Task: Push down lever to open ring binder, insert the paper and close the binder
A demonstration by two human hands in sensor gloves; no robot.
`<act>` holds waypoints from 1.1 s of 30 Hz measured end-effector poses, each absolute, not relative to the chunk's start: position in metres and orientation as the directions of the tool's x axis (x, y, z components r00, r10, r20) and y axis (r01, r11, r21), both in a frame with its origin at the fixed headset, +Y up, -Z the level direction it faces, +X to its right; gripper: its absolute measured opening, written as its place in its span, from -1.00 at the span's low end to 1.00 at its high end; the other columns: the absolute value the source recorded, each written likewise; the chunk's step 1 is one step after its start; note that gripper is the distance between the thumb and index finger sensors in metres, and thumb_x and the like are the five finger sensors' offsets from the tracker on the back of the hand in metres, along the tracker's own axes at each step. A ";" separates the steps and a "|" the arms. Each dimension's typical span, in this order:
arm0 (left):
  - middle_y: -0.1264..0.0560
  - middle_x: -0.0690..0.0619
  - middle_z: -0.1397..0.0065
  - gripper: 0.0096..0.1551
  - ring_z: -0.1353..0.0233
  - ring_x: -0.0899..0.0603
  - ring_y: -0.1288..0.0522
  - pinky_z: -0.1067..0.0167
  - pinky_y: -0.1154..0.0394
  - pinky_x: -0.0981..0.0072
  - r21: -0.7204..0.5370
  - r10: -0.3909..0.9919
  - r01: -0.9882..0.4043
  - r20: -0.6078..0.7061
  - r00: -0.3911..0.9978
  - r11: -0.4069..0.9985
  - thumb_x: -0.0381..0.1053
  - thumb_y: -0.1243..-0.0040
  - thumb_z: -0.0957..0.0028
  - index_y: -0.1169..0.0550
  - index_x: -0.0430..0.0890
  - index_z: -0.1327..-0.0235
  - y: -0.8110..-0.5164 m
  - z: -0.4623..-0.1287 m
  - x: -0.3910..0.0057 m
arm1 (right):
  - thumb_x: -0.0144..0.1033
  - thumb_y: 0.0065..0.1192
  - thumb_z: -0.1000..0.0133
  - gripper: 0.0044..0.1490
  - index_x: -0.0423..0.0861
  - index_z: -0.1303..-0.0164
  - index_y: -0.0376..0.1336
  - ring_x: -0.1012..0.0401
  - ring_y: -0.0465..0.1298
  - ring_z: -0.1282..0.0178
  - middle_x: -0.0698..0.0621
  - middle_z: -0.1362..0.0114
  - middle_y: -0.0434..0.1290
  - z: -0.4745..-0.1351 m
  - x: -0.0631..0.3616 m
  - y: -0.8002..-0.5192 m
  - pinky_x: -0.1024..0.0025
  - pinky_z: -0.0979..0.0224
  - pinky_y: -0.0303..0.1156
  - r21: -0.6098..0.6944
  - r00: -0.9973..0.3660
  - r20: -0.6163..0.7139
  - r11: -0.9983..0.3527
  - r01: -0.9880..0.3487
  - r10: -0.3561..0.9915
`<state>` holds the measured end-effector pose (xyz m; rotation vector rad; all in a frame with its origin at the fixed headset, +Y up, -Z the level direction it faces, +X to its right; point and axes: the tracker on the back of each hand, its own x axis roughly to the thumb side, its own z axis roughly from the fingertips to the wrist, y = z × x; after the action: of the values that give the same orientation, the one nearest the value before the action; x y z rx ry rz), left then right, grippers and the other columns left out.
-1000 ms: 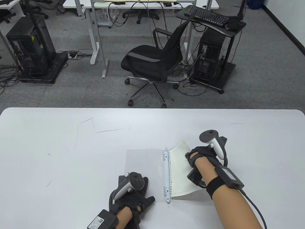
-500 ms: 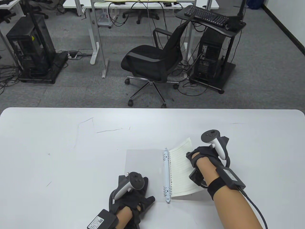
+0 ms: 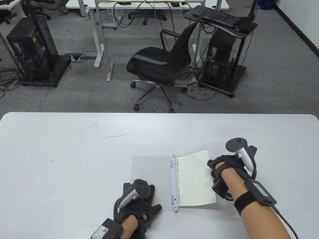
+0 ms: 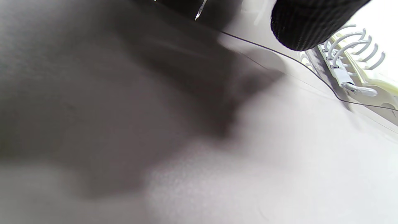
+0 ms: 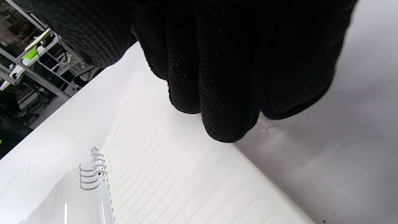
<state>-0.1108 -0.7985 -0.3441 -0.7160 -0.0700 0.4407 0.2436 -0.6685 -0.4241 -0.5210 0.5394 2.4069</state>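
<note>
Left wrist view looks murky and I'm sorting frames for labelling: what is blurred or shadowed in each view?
Left wrist view: mostly soft blur and dark shadow, only the binder rings fairly sharp. Right wrist view: the gloved fingers fill the top, dark; lined paper in focus. Table view: evenly lit and sharp, with faint shadow under the right hand.

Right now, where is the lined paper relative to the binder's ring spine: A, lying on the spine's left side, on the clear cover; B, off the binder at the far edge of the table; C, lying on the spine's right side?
C: the lined paper lies right of the ring spine, its punched edge against the rings.
</note>
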 end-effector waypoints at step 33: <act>0.66 0.06 -0.49 0.28 -0.54 -0.29 0.64 -0.39 0.46 -0.25 -0.412 0.395 -0.540 -0.388 0.833 0.734 0.39 -0.35 0.09 0.23 0.10 -0.50 -0.797 -0.363 -0.168 | -0.09 0.07 -0.18 -0.18 0.06 -0.65 -0.07 -0.14 -0.42 -0.63 -0.01 -0.77 -0.28 -0.370 0.279 -0.782 -0.38 -0.46 -0.33 0.390 -0.892 -0.147 -0.804 -0.449 0.427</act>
<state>-0.1681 -0.7973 -0.3627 -0.5388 0.2846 0.5218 0.2788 -0.7817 -0.3698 -0.0709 0.5825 2.6106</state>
